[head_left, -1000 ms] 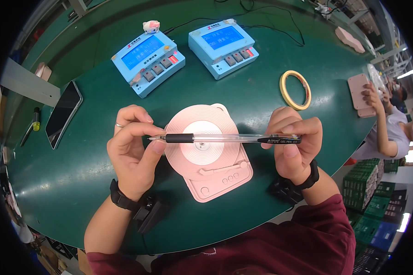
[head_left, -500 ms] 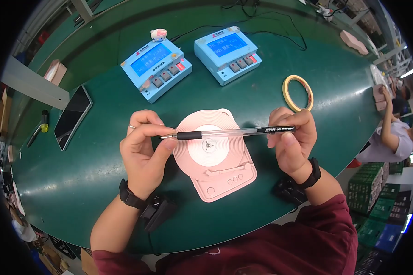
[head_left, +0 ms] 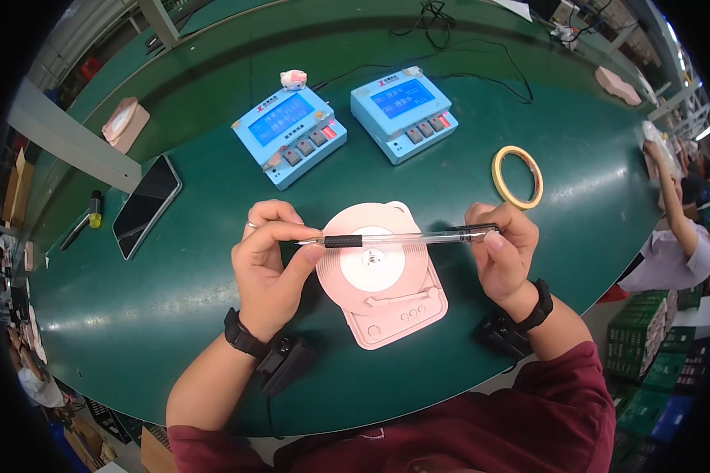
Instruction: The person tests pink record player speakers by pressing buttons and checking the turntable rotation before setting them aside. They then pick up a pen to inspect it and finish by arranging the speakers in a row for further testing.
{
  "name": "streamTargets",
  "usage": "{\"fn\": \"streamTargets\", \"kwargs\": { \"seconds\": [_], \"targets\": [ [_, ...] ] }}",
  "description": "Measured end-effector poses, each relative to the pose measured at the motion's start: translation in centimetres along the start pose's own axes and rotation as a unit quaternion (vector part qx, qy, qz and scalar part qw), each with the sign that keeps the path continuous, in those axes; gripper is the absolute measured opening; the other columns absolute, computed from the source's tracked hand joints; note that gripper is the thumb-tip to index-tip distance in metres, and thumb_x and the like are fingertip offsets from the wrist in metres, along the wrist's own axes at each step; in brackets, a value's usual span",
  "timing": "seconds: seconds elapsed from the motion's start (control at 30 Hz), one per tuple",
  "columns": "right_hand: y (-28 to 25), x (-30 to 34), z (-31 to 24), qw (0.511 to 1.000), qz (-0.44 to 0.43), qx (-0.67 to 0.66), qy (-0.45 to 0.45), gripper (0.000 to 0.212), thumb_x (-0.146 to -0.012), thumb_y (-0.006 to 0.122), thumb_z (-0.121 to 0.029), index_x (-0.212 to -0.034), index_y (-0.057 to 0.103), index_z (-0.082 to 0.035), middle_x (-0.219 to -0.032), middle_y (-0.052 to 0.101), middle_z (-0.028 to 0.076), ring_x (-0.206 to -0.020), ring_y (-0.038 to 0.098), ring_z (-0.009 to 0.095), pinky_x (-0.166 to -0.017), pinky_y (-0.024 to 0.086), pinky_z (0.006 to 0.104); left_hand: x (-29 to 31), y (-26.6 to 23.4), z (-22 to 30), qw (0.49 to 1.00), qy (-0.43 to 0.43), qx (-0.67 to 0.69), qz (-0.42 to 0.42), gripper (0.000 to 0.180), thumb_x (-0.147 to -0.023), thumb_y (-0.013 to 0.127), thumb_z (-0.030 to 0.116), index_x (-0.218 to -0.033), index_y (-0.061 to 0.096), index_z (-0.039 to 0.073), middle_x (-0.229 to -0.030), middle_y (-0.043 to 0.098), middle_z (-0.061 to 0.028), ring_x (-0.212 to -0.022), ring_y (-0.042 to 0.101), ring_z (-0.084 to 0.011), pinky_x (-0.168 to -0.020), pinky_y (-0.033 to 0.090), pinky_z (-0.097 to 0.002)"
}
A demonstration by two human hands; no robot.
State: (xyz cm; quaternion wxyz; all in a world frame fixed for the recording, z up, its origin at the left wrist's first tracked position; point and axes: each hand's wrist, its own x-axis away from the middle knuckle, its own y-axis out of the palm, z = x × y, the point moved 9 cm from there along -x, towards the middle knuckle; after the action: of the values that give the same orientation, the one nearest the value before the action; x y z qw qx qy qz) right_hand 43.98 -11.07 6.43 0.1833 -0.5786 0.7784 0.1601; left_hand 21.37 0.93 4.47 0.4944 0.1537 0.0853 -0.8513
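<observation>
Left hand [head_left: 270, 268]: thumb and index finger pressed together on the narrow tip end of a pen [head_left: 406, 239]; remaining fingers curled, a ring on one. Right hand [head_left: 505, 254]: thumb and bent fingers pinch the pen's black far end. Gap at either pinch no wider than the pen itself.

Pen lies nearly level between the hands, crossing the view of a pink record-player-shaped device [head_left: 398, 322]; height over it cannot be told. Pen: slim, straight, clear smooth barrel, black textured sleeve near the pale pointed tip.

Device: matte-looking, rounded corners, round disc [head_left: 335, 272] with fine concentric grooves and a white centre, moulded arm, small round knobs. Sits on a smooth green table [head_left: 205, 296] with a dull sheen.

Beyond: two light-blue boxes [head_left: 323, 150] [head_left: 380, 122] with lit blue screens and grey keys; yellowish tape ring [head_left: 498, 180] near the right hand, on edge or flat unclear.
</observation>
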Motion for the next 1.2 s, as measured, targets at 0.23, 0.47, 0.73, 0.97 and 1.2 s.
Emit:
{"fn": "streamTargets", "kwargs": {
  "seconds": [0.23,0.47,0.73,0.97,1.2],
  "targets": [
    [-1.2,1.1,2.2,0.977,0.067,0.028,0.199,0.025,-0.094,0.048,-0.02,-0.077,0.048,-0.002,-0.057,0.047,0.002,-0.055,0.04,0.008,-0.053,0.032,0.0231,0.0,0.1,0.5,0.999,0.037,-0.031,0.008,0.015,-0.074,0.072,0.0,-0.088,0.068,0.003,-0.099,0.053,-0.0066,-0.091,0.049,-0.0157,-0.084,0.041,-0.0278],
    [1.0,-0.2,1.6,0.997,0.015,0.023,0.074,0.018,-0.098,0.047,-0.016,-0.096,0.053,0.001,-0.072,0.054,0.004,-0.062,0.048,0.008,-0.058,0.039,0.0219,0.1,-0.3,-0.6,0.999,0.015,0.017,0.022,0.016,-0.078,0.071,0.003,-0.093,0.064,0.002,-0.096,0.056,-0.0048,-0.087,0.05,-0.0115,-0.077,0.041,-0.0254],
    [1.7,-0.1,0.7,0.997,-0.022,0.064,0.046,0.016,-0.096,0.048,-0.009,-0.105,0.055,0.002,-0.077,0.058,0.005,-0.067,0.053,0.009,-0.063,0.044,0.0224,0.0,-0.3,-0.9,0.991,-0.065,0.104,0.048,0.014,-0.085,0.066,0.006,-0.097,0.059,0.001,-0.088,0.058,0.0008,-0.078,0.049,-0.005,-0.07,0.04,-0.0213],
    [1.6,0.0,0.0,0.996,-0.017,0.089,0.017,0.015,-0.096,0.049,-0.008,-0.104,0.057,0.002,-0.076,0.058,0.005,-0.065,0.054,0.009,-0.061,0.045,0.0221,0.1,-0.4,-1.3,0.99,-0.071,0.113,0.054,0.013,-0.092,0.058,0.014,-0.095,0.059,0.001,-0.087,0.058,-0.0005,-0.078,0.051,-0.0076,-0.074,0.041,-0.0228],
    [1.4,0.2,-0.8,0.994,-0.001,0.11,-0.021,0.015,-0.095,0.05,-0.009,-0.103,0.058,0.002,-0.078,0.06,0.006,-0.063,0.055,0.01,-0.058,0.045,0.022,0.3,0.3,-1.7,0.991,-0.096,0.094,0.008,0.022,-0.097,0.049,0.021,-0.086,0.055,0.003,-0.082,0.054,-0.0019,-0.077,0.048,-0.0084,-0.073,0.038,-0.0234]
  ]
}}
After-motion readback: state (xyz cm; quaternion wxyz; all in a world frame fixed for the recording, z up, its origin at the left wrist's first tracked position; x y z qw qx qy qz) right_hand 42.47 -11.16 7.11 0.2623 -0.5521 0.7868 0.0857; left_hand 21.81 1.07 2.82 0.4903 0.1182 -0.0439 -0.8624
